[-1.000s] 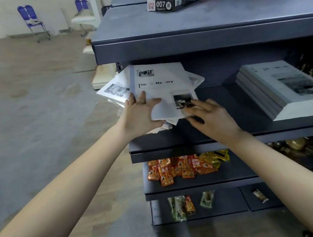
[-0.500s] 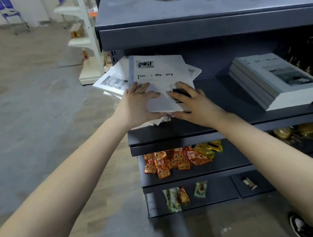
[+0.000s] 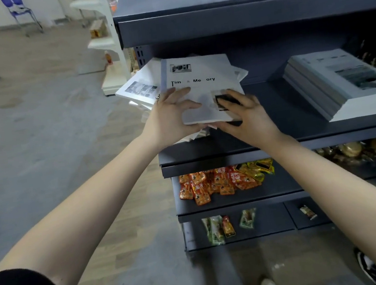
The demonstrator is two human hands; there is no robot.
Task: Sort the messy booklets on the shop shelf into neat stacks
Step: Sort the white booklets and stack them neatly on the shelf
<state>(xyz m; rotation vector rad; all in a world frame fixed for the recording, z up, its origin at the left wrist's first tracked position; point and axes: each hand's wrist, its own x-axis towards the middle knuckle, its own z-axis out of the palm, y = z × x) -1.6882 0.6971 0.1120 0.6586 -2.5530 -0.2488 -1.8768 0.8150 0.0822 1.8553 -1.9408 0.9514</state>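
A messy pile of white booklets point(image 3: 142, 90) lies at the left end of the dark middle shelf point(image 3: 281, 116), some poking past its edge. The top booklet point(image 3: 200, 74) reads "Time & Memory". My left hand point(image 3: 170, 118) grips its near-left corner, fingers on the cover and thumb under the near edge. My right hand point(image 3: 247, 116) grips the near-right corner, fingers covering a small dark photo. A neat stack of booklets point(image 3: 338, 83) sits on the same shelf at the right.
The top shelf point(image 3: 247, 0) overhangs the booklets. Orange and yellow snack packets point(image 3: 220, 181) lie on the shelf below, and a few more packets point(image 3: 219, 228) on the lowest one. A white rack point(image 3: 105, 38) and a blue chair point(image 3: 22, 15) stand on the floor at the left.
My right hand slid left onto the top booklet's near-right corner and now grips it. My left hand stayed on the near-left corner. My head moved closer and tilted down.
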